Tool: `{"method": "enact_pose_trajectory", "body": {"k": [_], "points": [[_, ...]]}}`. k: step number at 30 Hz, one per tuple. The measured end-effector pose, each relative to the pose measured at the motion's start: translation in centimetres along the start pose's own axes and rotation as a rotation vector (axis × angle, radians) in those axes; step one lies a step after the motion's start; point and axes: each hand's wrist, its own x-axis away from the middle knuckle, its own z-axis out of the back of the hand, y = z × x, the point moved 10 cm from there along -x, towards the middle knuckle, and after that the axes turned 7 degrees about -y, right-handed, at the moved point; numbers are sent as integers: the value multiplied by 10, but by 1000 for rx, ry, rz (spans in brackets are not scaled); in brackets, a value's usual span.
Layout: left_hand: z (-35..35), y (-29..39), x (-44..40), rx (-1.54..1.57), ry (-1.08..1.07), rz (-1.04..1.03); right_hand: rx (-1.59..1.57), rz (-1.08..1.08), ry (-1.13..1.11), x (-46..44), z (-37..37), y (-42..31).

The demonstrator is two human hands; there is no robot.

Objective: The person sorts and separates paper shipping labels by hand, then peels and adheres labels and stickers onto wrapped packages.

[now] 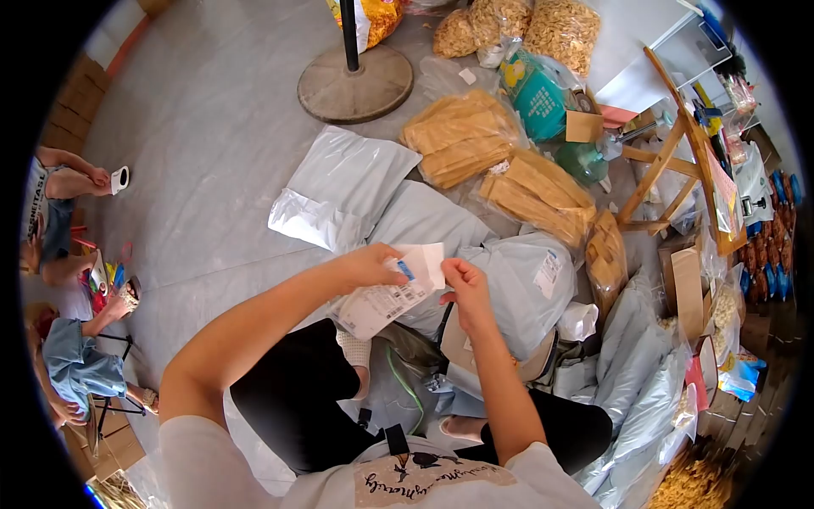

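Observation:
A strip of printed shipping labels (381, 305) hangs between my two hands, above my lap. My left hand (370, 265) is closed on the strip near its upper left part. The fingers of my right hand (465, 287) pinch the white top right corner of the same strip. Just beyond my hands lie grey plastic parcels (428, 216) on the floor. One parcel to the right of my right hand bears a white label (549, 273).
Clear bags of brown goods (462, 136) lie past the parcels, near a round stand base (356, 83). A wooden stand (678, 161) and more grey parcels (636, 382) are at right. Two people (72, 365) sit at far left.

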Motion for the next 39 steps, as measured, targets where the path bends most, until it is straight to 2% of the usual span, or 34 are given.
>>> {"method": "enact_pose_trajectory", "body": {"k": [1, 2, 3, 4, 8, 12, 15, 17, 18, 19, 21, 22, 23, 25, 27, 29, 31, 32, 33, 34, 35, 37, 38, 39], "points": [[5, -1, 7, 4, -1, 2, -170, -110, -59, -4, 5, 14], [14, -4, 16, -31, 43, 19, -236, -106, -157, -9, 9, 21], [24, -10, 24, -64, 87, 39, -234, -115, -157, -12, 17, 25], [22, -20, 18, -27, -67, 68, -307, -157, -174, -14, 19, 31], [44, -29, 18, -86, -102, 126, -426, -322, -181, -25, 32, 52], [58, -35, 19, -127, -132, 98, -545, -302, -177, -36, 65, 47], [52, -22, 33, -136, -247, 110, -550, -360, -157, -43, 91, 41], [72, -11, 43, -124, -49, 87, -567, -260, 130, -47, 123, 24], [81, -16, 43, -60, -5, 64, -581, -163, 190, -51, 135, 14], [87, -26, 41, -61, -4, 65, -583, -163, 189, -55, 134, 17], [109, -34, 39, 209, 129, -61, -309, 311, 247, -59, 141, -23], [107, -29, 38, 208, 129, -61, -211, 339, 361, -55, 127, -33], [102, -20, 36, 325, 77, -97, -211, 340, 361, -57, 116, -25], [93, -7, 35, 441, 27, -132, 569, 428, 381, -57, 81, -35], [90, 0, 34, 501, 20, -161, 768, 630, 333, -48, 35, -35], [93, -6, 31, 492, 46, -160, 896, 637, 210, -56, 7, 4], [94, -7, 31, 482, 74, -159, 1085, 599, 167, -60, -12, 56], [93, -6, 33, 472, 109, -141, 1082, 602, 166, -58, -16, 78], [94, -7, 34, 463, 143, -120, 1177, 547, 122, -56, -28, 93], [89, -5, 32, 465, 80, -100, 1269, 489, 77, -59, -35, 107], [89, -6, 31, 466, 80, -94, 1266, 484, 76, -59, -35, 113], [90, -11, 27, 444, 117, -62, 1344, 184, -6, -63, -38, 102], [89, -12, 24, 445, 116, -61, 1344, 181, -6, -72, -36, 97], [88, -15, 20, 416, 117, -34, 1330, 275, 8, -82, -36, 83]]}}
